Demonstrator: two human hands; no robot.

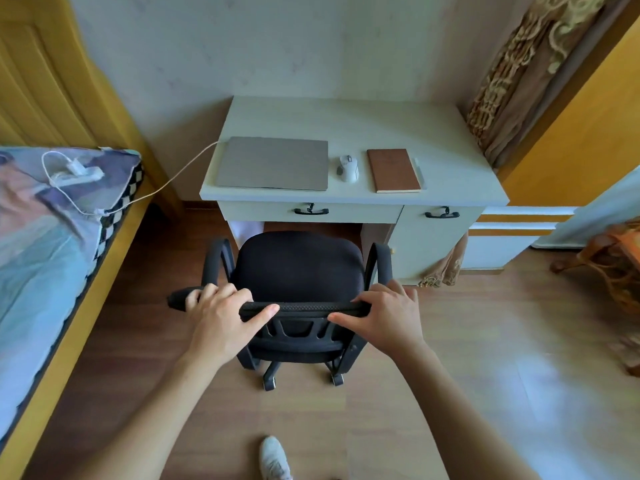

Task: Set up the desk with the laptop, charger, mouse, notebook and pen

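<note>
Bare forearms, no sleeves; hands bare; white sneaker [274, 457] on one foot.

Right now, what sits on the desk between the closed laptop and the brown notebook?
In the head view, a white mouse lies between the laptop and the notebook, apart from both.

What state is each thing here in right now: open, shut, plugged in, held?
Laptop: lid shut, flat on the desk.
Charger cable: runs from the laptop's left edge to the bed.
Mouse: upright, between laptop and notebook.
Notebook: closed.
Pen: lying along the notebook's right side.
Drawer: shut.
Chair: facing the desk, backrest top held.
Left hand: grip on the backrest.
Right hand: grip on the backrest.
</note>
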